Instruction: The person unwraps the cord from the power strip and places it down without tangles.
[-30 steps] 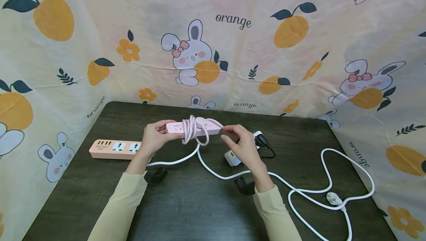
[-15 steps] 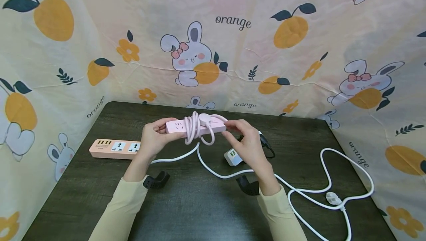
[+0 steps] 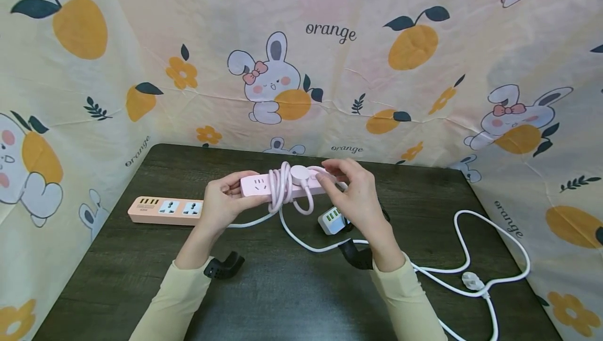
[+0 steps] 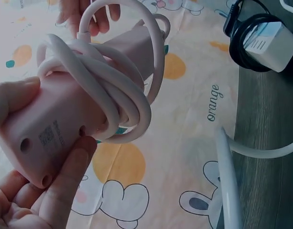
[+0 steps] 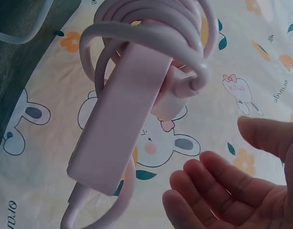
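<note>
My left hand (image 3: 223, 202) grips the left end of a pink power strip (image 3: 255, 185) and holds it above the table, thumb on one side and fingers on the other. The strip's pink cord (image 3: 279, 189) is wound several times around its middle. Its round plug (image 3: 300, 174) sits against the socket face. In the left wrist view the underside of the strip (image 4: 55, 114) shows, with screw holes and a printed code. My right hand (image 3: 358, 197) is beside the strip's right end. The right wrist view shows its fingers (image 5: 222, 176) relaxed and apart from the strip, holding nothing.
On the table's left lies a peach power strip (image 3: 165, 211). A white cube adapter (image 3: 332, 221) with a black cord stands behind my right hand. A white cable (image 3: 509, 231) loops over the right side, with a white plug (image 3: 472, 280). Patterned cloth surrounds the table.
The pink power strip has moved slightly to the right in my left hand. My right hand has come up and right, from the strip's end to over its corner.
</note>
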Demonstrator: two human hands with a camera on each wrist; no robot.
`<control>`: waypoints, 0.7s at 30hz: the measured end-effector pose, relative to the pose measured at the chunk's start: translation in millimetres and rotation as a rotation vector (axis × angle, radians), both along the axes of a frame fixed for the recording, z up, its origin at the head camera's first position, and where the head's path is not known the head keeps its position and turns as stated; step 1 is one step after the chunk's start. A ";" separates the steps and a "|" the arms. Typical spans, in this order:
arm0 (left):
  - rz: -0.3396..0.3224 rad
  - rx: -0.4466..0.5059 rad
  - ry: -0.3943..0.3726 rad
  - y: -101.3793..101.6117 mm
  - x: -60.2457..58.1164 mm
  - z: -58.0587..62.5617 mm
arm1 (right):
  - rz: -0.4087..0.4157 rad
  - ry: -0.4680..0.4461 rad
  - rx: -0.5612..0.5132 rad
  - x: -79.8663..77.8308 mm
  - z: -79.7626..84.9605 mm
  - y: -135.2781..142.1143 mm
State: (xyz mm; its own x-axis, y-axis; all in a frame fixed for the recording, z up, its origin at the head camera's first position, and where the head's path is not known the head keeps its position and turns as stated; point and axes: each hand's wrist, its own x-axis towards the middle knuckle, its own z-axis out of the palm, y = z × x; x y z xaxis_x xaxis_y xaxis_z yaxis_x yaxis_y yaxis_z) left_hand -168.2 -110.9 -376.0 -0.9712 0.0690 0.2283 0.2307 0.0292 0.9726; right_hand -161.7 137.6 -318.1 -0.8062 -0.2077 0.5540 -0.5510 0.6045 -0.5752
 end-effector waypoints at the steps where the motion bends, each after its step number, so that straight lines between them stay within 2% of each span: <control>1: -0.012 0.009 0.004 0.9 1.1 0.0 | 0.005 -0.005 0.011 0.3 0.9 0.1; 7: -0.060 0.047 0.011 6.4 7.7 0.4 | 0.038 -0.075 0.118 1.9 5.4 -1.5; 21: -0.090 0.030 0.082 12.3 16.8 1.2 | 0.111 -0.185 0.307 1.8 9.5 -5.9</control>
